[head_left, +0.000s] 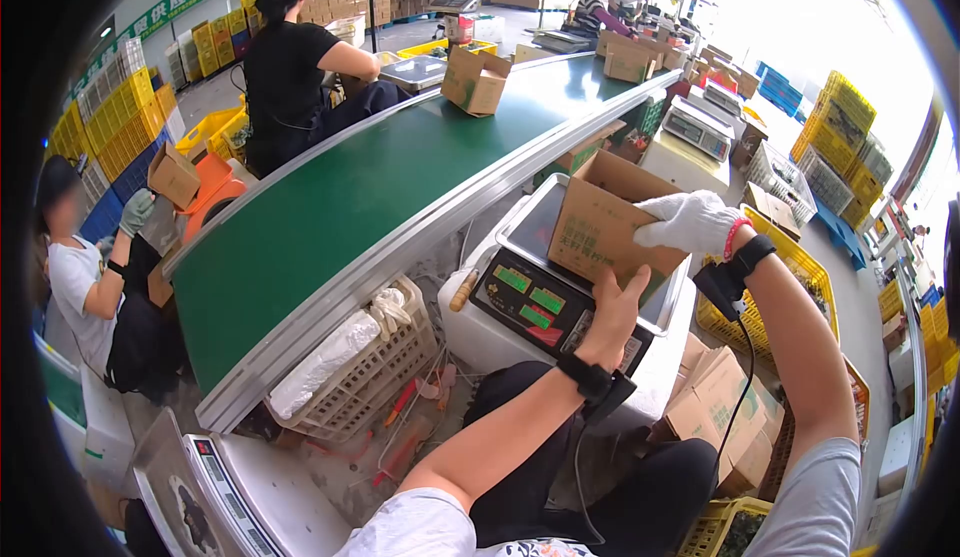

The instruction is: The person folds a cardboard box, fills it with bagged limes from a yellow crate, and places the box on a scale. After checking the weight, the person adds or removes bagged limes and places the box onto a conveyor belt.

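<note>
An open cardboard box point(598, 225) with printed lettering stands slightly tilted on the weighing scale point(545, 302), whose green displays are lit. My left hand point(617, 309), bare with a black strap at the wrist, holds the box low at its near side, thumb and fingers against the cardboard. In a white knit glove, my right hand point(690, 222) grips the box's upper right edge; its fingertips are partly hidden. The inside of the box shows only in part, so its contents cannot be made out. Beneath the scale is a white foam block point(470, 327).
A green conveyor belt point(330, 222) curves past on the left, carrying another open box point(475, 81). Folded cartons point(722, 407) and a yellow crate point(815, 257) are on my right. A plastic basket point(365, 387) sits below the belt. Co-workers sit across the belt and farther back.
</note>
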The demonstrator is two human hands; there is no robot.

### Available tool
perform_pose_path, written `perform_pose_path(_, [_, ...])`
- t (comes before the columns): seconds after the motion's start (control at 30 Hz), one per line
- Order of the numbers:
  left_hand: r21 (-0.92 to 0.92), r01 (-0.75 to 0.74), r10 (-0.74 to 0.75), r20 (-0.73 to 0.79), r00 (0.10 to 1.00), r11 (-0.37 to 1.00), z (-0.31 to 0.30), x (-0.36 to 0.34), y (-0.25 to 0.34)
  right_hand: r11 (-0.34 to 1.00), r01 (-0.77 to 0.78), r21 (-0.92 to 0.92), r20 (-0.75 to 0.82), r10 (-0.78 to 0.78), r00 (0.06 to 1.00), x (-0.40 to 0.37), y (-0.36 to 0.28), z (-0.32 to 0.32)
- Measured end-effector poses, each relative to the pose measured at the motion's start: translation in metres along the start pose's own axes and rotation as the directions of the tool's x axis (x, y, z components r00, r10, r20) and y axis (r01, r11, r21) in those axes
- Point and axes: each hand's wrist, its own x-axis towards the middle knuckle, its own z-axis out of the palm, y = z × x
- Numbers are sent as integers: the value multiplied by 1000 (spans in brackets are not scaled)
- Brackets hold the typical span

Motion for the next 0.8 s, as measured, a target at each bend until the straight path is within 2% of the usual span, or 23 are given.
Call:
perform_pose_path(0.03, [111,-165,169,-24,985,980,0,-15,29,1000,-1,9,6,1,1000,2,-2,1])
perform_pose_path(0.07, [299,-400,410,32,912,867,-10,-14,50,998,2,-68,47,1,999,2,-4,4])
perform_pose_path(0.1, [454,-590,604,134,786,668,-16,-7,63,989,12,-144,94,2,996,1,-7,7])
perform_pose_path(0.13, [461,-575,592,125,796,676,-18,3,70,953,88,-290,162,-42,986,0,-9,7])
perform_pose_path(0.2, [738,-651,669,395,630,177,-22,24,80,940,152,-307,167,-104,980,-1,-8,10])
perform_pose_path(0.23, [739,-650,669,395,630,176,-23,31,79,921,202,-334,157,-157,975,-2,-2,10])
perform_pose_path(0.27, [761,-642,658,437,613,92,-24,41,71,921,247,-300,122,-219,968,4,12,16])
perform_pose_path(0.33, [796,-603,686,463,561,-44,-19,51,61,915,232,-330,94,-213,973,10,22,21])
perform_pose_path(0.43, [798,-603,653,464,599,-14,-15,55,62,922,211,-325,45,-208,977,16,22,21])
perform_pose_path(0.5, [804,-595,674,450,586,-19,-14,60,59,933,210,-292,25,-212,977,21,26,25])
perform_pose_path(0.57, [806,-592,695,438,570,-23,-12,64,55,915,312,-254,-168,-360,918,25,41,36])
perform_pose_path(0.6, [804,-593,706,443,553,-41,-11,65,53,914,313,-257,-169,-361,917,18,25,30])
perform_pose_path(0.67, [801,-596,724,445,527,-59,-7,65,56,974,148,-172,-246,-189,951,-2,-5,17])
perform_pose_path(0.7, [808,-588,730,430,531,-48,-5,63,57,973,147,-177,-248,-189,950,-10,-7,13])
perform_pose_path(0.77, [812,-583,738,413,533,-32,-1,62,59,959,257,-119,-482,-282,829,-27,-5,6])
perform_pose_path(0.8, [806,-592,754,396,525,-11,1,61,62,951,295,-92,-528,-298,795,-41,-4,1])
